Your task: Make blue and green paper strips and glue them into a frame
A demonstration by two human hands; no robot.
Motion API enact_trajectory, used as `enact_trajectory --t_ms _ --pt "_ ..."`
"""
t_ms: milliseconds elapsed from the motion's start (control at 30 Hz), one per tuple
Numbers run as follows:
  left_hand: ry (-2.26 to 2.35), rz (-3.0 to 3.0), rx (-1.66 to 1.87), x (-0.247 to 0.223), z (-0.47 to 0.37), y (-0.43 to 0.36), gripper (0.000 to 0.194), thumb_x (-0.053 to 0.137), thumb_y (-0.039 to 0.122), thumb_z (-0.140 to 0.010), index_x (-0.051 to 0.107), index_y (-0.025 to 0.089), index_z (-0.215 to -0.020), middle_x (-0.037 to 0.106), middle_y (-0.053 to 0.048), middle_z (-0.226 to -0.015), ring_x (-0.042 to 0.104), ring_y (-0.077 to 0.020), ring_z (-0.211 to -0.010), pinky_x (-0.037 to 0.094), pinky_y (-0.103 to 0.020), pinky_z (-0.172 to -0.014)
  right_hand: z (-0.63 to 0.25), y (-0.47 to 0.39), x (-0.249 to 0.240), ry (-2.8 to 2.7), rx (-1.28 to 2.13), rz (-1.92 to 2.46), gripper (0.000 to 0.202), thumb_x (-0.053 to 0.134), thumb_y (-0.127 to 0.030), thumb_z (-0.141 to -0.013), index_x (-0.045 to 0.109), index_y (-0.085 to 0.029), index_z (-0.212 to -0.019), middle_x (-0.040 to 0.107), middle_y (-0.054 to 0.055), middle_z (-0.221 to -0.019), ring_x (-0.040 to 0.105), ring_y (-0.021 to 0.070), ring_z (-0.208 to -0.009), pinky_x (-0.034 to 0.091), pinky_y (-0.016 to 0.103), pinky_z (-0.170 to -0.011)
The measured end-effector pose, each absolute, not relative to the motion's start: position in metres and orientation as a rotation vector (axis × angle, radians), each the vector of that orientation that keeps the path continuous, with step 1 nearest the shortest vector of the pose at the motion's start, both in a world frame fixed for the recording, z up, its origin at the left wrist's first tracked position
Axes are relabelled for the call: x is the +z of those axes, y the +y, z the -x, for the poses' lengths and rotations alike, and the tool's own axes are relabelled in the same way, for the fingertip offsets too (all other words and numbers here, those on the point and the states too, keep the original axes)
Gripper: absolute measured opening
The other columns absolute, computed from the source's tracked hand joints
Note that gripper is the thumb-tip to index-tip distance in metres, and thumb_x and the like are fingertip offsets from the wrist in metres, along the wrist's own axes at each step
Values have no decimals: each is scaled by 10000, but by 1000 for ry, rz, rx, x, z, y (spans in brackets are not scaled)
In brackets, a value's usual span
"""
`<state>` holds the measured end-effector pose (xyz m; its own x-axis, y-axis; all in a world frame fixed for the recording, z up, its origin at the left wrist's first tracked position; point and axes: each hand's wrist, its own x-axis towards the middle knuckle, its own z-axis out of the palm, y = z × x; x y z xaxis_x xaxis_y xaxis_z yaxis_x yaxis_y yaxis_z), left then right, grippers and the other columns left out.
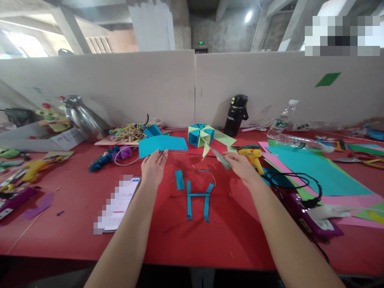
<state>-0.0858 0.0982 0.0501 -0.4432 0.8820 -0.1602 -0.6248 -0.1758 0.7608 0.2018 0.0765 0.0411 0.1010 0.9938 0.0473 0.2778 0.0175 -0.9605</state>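
Note:
My left hand (153, 166) pinches the near edge of a blue paper sheet (163, 145), raised above the red table. My right hand (241, 167) has its fingers closed at the handle of a slim knife-like tool (221, 158), grey-green, its thin blade slanting up and left. Just behind the blade sits a blue and pale-yellow folded paper wheel (201, 135). Between my forearms lies an H-shaped frame of blue paper strips (198, 195), beside a small blue paper piece (179, 180).
Right of my right hand are a yellow glue gun (251, 153), a black cable (295, 179), a purple power strip (315, 220) and stacked coloured paper (324, 168). A phone (123, 206) lies left of my left forearm. Behind stand a black bottle (236, 116) and a steel jug (84, 118).

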Motion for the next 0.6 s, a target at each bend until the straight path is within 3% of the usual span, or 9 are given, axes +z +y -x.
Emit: enact_trajectory --t_ms 67,133,200,267,367,500,600 --pt "963 -396 1774 47 85 99 139 576 47 -917 594 131 -808 743 -85 -782 785 -179 -824 633 -245 -817 -202 75 43 -1288 1071 1300 389 747 -557 -699 676 -178 -649 707 83 -971 605 229 -905 449 344 -804" --pt "959 -401 1734 45 85 99 122 571 60 -925 602 126 -827 750 -99 -812 786 -188 -844 638 -256 -822 -203 74 43 -1271 1128 1211 404 794 -564 -687 674 -178 -671 632 23 -740 534 178 -755 407 313 -716" --pt "957 -407 1696 44 85 100 107 559 74 -934 622 119 -860 758 -111 -843 784 -190 -844 643 -270 -825 -203 73 43 -1261 1141 1179 404 827 -552 -681 668 -181 -670 544 -19 -638 459 149 -683 367 300 -678" --pt "957 -414 1666 43 85 101 116 545 75 -937 636 115 -876 760 -111 -842 781 -185 -827 643 -269 -823 -203 73 41 -1249 1163 1144 404 840 -545 -683 657 -186 -650 516 -31 -621 427 139 -665 354 297 -671" --pt "960 -431 1638 42 85 101 128 542 63 -924 637 113 -854 754 -107 -806 781 -188 -822 638 -262 -821 -199 75 36 -1203 1208 1035 396 834 -558 -694 677 -198 -650 581 -13 -668 491 157 -708 408 310 -721" --pt "950 -473 1581 41 84 100 70 613 65 -878 661 111 -855 772 -118 -851 782 -207 -841 640 -300 -829 -196 77 31 -1149 1199 891 328 793 -551 -764 765 -226 -798 687 14 -774 593 193 -828 463 341 -838" --pt "958 -517 1538 41 84 99 57 633 85 -875 687 101 -869 784 -126 -908 781 -208 -846 637 -319 -821 -196 77 30 -1173 1159 901 353 805 -548 -746 785 -220 -874 720 27 -842 610 199 -889 461 337 -870"
